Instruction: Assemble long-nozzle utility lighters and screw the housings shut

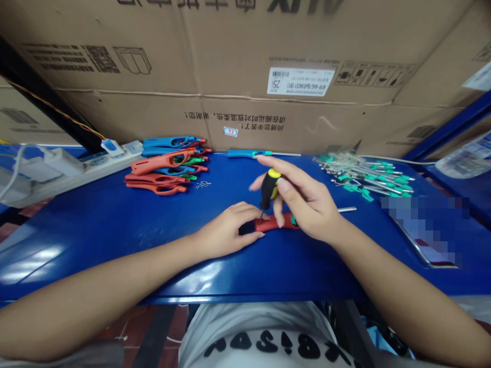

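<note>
My right hand point(312, 204) grips a short screwdriver point(266, 194) with a black and yellow handle. The screwdriver leans slightly, its tip down at the left end of a red lighter body point(271, 223). That body lies flat on the blue table, with a green part at its middle and a metal tube sticking out to the right past my right hand. My left hand point(228, 227) pinches the lighter's left end between thumb and fingers, close to the screwdriver tip. Part of the lighter is hidden under my right hand.
Blue and red lighter shells point(157, 166) are stacked at the back left, beside small screws point(203, 184). A blue lighter point(249, 153) lies along the cardboard box point(238, 61). Metal tubes with green triggers point(368, 176) are heaped right, above a phone point(425, 235). A power strip point(84, 174) stands left.
</note>
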Available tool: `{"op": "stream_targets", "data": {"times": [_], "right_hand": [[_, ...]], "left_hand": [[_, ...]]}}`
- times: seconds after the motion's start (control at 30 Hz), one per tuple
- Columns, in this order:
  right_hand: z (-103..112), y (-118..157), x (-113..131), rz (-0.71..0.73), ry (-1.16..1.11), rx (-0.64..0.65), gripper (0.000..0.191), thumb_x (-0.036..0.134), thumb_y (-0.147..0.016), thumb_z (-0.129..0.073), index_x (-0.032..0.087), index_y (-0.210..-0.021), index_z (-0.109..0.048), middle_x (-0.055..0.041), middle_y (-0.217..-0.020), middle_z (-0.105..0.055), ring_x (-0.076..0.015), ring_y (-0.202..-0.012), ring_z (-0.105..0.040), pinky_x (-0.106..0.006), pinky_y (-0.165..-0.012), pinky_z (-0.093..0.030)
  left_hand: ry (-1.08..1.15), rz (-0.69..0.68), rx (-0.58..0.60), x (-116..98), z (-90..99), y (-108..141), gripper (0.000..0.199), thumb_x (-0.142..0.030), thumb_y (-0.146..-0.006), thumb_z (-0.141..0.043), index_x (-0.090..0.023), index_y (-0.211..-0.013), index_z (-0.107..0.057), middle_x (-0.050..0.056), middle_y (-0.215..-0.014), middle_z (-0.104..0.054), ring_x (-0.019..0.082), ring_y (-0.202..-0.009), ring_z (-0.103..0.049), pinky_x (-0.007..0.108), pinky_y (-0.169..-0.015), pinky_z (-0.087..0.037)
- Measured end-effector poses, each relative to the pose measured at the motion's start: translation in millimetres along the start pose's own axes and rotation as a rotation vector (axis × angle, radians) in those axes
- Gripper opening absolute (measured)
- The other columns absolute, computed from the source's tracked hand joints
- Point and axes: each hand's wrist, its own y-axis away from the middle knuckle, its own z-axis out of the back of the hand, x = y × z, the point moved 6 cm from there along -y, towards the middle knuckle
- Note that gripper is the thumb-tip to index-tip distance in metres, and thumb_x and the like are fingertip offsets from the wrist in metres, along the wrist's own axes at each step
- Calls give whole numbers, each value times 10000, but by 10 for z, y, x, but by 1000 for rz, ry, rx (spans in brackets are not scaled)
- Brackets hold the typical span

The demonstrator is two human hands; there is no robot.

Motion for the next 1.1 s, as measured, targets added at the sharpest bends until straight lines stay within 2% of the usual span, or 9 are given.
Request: {"op": "stream_targets", "data": {"times": [0.17,0.33,0.5,0.57,0.67,0.73,0.87,1.03,1.1], "right_hand": [[86,12,146,203,259,-166,221,304,-931,-666,219,-1135,-685,-53,-949,-722,-160,-740,-654,-294,-678,-552],[1,-8,72,44,20,-8,375,273,-1050,-402,257,-1396,-543,-75,-1201,-688,-133,-774,-673,-287,-661,-577],[75,-6,152,156,205,-173,193,328,-913,-689,217,-1070,-706,-45,-903,-713,-156,-726,-636,-301,-681,-564],[73,-10,120,109,164,-154,247,304,-976,-594,221,-1195,-672,-67,-1044,-718,-145,-741,-649,-300,-700,-569],[-3,-18,5,-39,-90,17,400,279,-1069,-363,271,-1451,-483,-71,-1255,-667,-80,-607,-628,-263,-616,-568],[0,-21,-19,-43,-114,39,378,295,-1066,-390,264,-1423,-507,-51,-1170,-694,-68,-550,-597,-249,-588,-556],[116,-11,73,140,230,-147,225,304,-960,-627,213,-1160,-672,-45,-964,-721,-139,-716,-640,-294,-734,-560],[-3,5,-7,3,60,23,467,238,-1058,-365,244,-1525,-355,-90,-1265,-657,-114,-727,-655,-277,-690,-578],[-11,9,-15,-7,41,24,441,282,-1046,-434,245,-1485,-415,-84,-1255,-664,-122,-748,-665,-262,-653,-575]], "left_hand": [[0,-27,-3,0,0,1,294,-243,-912,-676,-189,-1198,-641,89,-1177,-696,241,-1120,-631,417,-1009,-495],[5,-7,-1,8,-1,2,252,-246,-910,-680,-194,-1156,-658,79,-1112,-701,232,-1073,-637,398,-974,-512],[-1,-19,-6,13,-7,5,284,-241,-908,-682,-187,-1183,-639,87,-1155,-695,239,-1098,-631,415,-992,-504],[-6,-17,-9,6,-3,3,291,-235,-904,-687,-183,-1186,-640,87,-1141,-696,235,-1090,-630,407,-988,-504],[-12,-9,-10,-6,6,-1,263,-246,-902,-697,-174,-1151,-653,78,-1074,-701,224,-1031,-640,383,-946,-517],[-12,-9,-13,-11,10,0,259,-257,-905,-697,-176,-1147,-653,77,-1077,-702,224,-1035,-640,380,-946,-515],[-5,-19,-17,-7,10,5,259,-256,-911,-690,-188,-1157,-641,78,-1124,-702,227,-1072,-637,391,-968,-506],[5,-5,-5,12,4,5,291,-252,-903,-697,-190,-1180,-638,75,-1109,-700,228,-1050,-638,397,-957,-515],[0,-1,3,17,-2,6,292,-240,-903,-693,-189,-1186,-640,77,-1123,-698,231,-1070,-634,405,-978,-508]]}}
